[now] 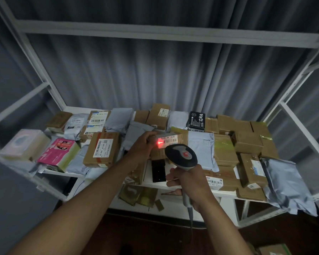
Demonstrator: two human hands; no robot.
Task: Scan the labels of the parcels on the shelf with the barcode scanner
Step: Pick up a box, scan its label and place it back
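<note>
Scanning now: red dot (159, 143) sits on the white label (168, 141) of the box (162, 150) I'm tilting up.
Left hand (143, 144): fingers curled round the box's left end, holding it mid-shelf.
Right hand (189, 181): clenched round the scanner (180, 156) handle, nose aimed up and left.
Key relation: label lies just beyond the scanner, long side running left to right; dot is near its left end, so I'd guess a small swing right centres it.
Nearer hand: left one touches the box; scanner hangs just short of it.
Count: one scanner, one box in hand, parcels on the shelf (173, 185) too many and overlapped to count.
</note>
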